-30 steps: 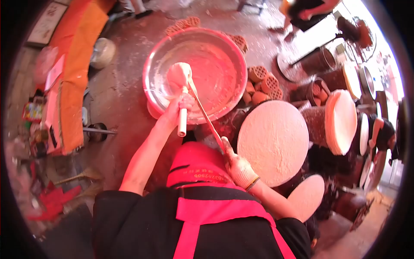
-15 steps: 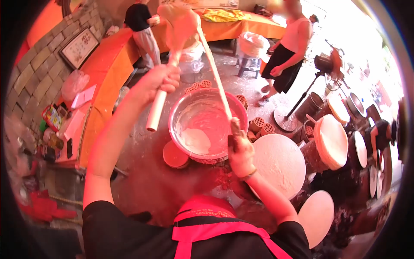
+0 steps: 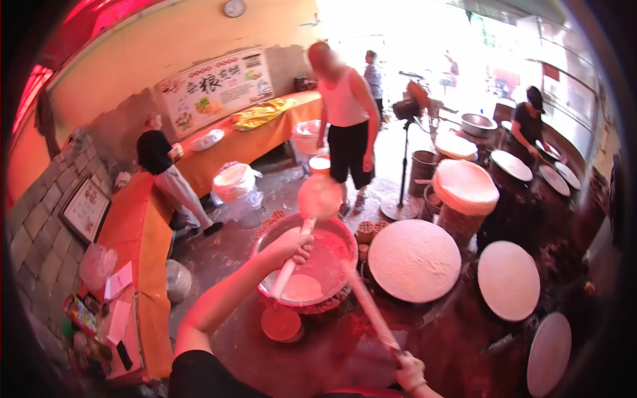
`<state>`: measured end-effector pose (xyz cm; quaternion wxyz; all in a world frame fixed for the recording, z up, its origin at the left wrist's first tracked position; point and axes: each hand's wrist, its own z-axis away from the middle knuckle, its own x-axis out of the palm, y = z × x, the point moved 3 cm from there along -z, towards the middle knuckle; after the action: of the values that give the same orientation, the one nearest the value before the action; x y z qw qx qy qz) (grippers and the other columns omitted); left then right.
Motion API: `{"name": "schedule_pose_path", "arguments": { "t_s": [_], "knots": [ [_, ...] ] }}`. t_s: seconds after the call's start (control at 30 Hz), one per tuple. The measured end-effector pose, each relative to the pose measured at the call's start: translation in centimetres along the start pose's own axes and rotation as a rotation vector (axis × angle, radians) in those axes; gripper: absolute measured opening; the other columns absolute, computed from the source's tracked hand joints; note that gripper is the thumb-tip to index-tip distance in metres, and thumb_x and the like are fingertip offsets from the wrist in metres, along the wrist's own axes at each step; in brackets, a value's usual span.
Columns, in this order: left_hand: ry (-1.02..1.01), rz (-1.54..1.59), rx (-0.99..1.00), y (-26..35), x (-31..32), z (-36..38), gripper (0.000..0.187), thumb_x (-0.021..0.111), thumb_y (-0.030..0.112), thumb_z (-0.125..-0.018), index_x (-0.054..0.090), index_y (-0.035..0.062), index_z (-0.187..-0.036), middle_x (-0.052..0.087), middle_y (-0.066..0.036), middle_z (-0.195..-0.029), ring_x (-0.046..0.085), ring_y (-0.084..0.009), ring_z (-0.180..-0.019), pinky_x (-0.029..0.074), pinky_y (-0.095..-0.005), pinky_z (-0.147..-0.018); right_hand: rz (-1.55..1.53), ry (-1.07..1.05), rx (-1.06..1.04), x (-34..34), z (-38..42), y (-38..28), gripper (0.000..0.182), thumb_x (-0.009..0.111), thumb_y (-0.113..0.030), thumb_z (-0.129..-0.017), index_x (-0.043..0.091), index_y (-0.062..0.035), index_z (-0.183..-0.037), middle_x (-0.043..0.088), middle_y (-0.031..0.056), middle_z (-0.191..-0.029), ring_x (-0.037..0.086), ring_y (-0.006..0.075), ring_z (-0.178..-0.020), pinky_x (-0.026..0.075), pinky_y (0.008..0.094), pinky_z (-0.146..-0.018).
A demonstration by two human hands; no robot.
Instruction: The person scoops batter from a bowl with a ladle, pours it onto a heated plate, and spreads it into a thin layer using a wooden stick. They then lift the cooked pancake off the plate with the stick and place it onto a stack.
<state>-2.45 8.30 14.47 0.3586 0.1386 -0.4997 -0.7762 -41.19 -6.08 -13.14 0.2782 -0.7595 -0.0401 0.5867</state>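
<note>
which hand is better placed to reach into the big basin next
Likely the left hand: in this view it overlaps the basin, while the right hand sits well away, gripping a stick.

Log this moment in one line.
Left hand: grips pale handle | Right hand: grips long stick | Basin: pale mixture inside

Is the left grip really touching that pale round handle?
Touching. The head view shows it plainly: the left grip wraps around the pale round handle, which sticks out both above and below.
</note>
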Motion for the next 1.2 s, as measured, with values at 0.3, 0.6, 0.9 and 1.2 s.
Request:
{"name": "schedule_pose_path", "arguments": {
  "t_s": [0.3, 0.6, 0.9, 1.2],
  "knots": [
    [-0.752, 0.385, -1.058, -2.9, 26.5, -4.1, 0.027, 0.032, 0.019, -0.103, 0.037, 0.0099, -0.078, 0.038, 0.003, -0.059, 0.038, -0.0063, -0.042, 0.034, -0.0208, -0.034, -0.658, 0.660, 0.909, -9.8, 22.5, 6.2, 0.047, 0.049, -0.020, -0.098, 0.037, -0.0063, -0.142, 0.064, 0.0065, -0.081, 0.053, 0.0128, -0.052, 0.044, 0.0267, -0.047],
    [-1.035, 0.172, -1.393, -10.0, 61.0, 2.9, 0.026, 0.029, 0.013, -0.102, 0.036, -0.0071, -0.117, 0.039, -0.003, -0.076, 0.043, -0.0088, -0.052, 0.040, -0.0235, -0.045, -0.990, 1.089, 0.962, -21.1, 39.8, 11.8, 0.047, 0.050, -0.046, -0.096, 0.057, -0.0067, -0.121, 0.055, -0.0022, -0.067, 0.046, 0.0028, -0.045, 0.035, 0.0202, -0.039],
    [-1.086, -1.121, 0.540, -22.0, 86.6, 9.6, 0.017, 0.059, 0.011, -0.083, 0.048, 0.0007, -0.091, 0.055, -0.007, -0.069, 0.055, -0.0135, -0.051, 0.043, -0.0307, -0.039, 0.246, 0.894, 0.772, -37.7, 42.6, 19.8, 0.042, 0.052, -0.015, -0.092, 0.049, -0.0126, -0.134, 0.059, 0.0202, -0.114, 0.062, 0.0385, -0.090, 0.051, 0.0434, -0.074],
    [-1.178, -1.131, 1.101, -39.2, 90.4, 9.4, 0.042, 0.049, -0.001, -0.078, 0.061, 0.0100, -0.117, 0.062, -0.017, -0.087, 0.058, -0.0384, -0.084, 0.046, -0.0464, -0.077, -0.636, 1.324, 1.336, -27.5, 46.5, 23.0, 0.041, 0.046, -0.014, -0.098, 0.046, -0.0166, -0.139, 0.057, 0.0138, -0.131, 0.063, 0.0164, -0.103, 0.048, 0.0297, -0.085]
  ]
}}
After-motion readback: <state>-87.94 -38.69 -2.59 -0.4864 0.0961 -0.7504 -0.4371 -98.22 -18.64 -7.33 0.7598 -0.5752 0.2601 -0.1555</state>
